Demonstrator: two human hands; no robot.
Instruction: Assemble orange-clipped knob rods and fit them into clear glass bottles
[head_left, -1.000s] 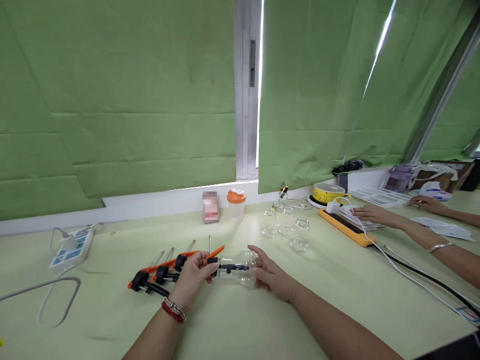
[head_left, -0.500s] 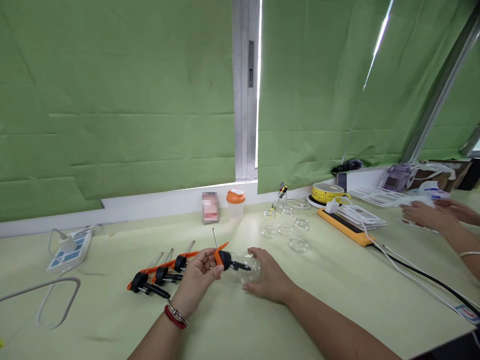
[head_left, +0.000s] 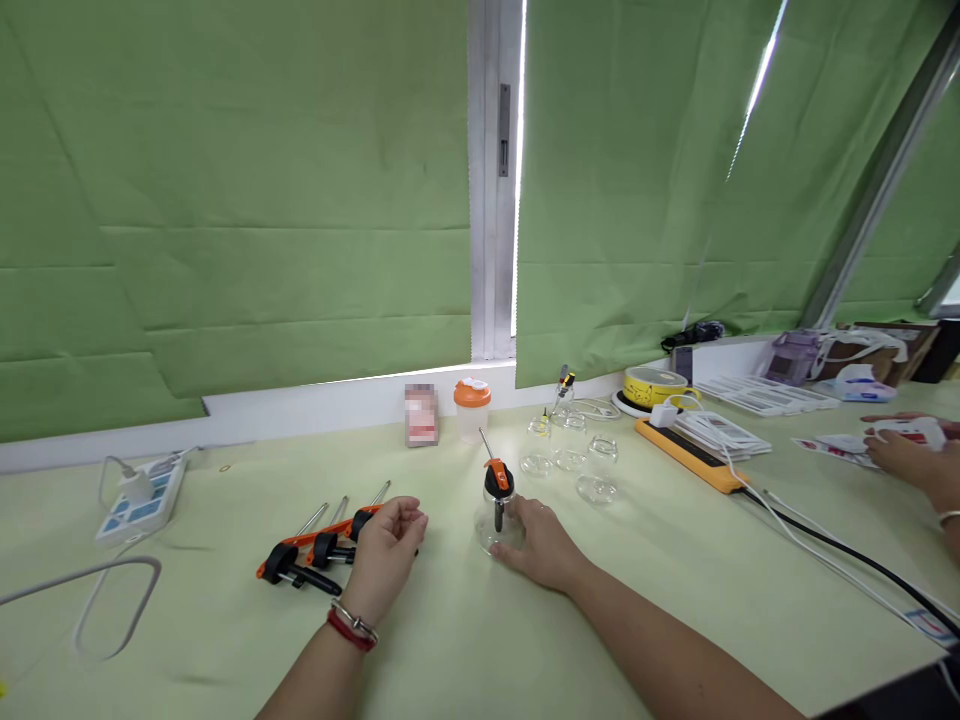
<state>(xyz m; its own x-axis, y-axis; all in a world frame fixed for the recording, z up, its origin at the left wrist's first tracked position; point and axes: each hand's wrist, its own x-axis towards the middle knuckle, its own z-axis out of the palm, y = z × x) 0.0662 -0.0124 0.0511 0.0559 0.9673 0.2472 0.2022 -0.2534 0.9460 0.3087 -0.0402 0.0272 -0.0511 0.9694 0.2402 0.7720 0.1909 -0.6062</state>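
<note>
A clear rounded glass bottle (head_left: 487, 530) stands upright on the table, with a black-and-orange dispenser cap (head_left: 499, 480) on its mouth. A metal spout points up and to the left from the cap, and a black stem reaches down over the glass. My right hand (head_left: 544, 547) wraps round the bottle's right side. To its left my left hand (head_left: 394, 545) is off the cap, with fingers loosely curled and thumb apart, nothing visible in it. Several similar caps (head_left: 322, 550) lie beside it, one partly hidden behind the hand.
Small clear glass bottles (head_left: 598, 470) stand behind on the right. An orange-lidded cup (head_left: 472, 410) and a small box (head_left: 421, 415) are at the back. An orange power strip (head_left: 690, 455) with cables lies right, a white one (head_left: 142, 500) left. Another person's hands (head_left: 911, 465) handle something white.
The bottle has gone from tilted to upright, its cap now sitting on the mouth. My left hand has let go of the cap and moved slightly left. My right hand still holds the bottle.
</note>
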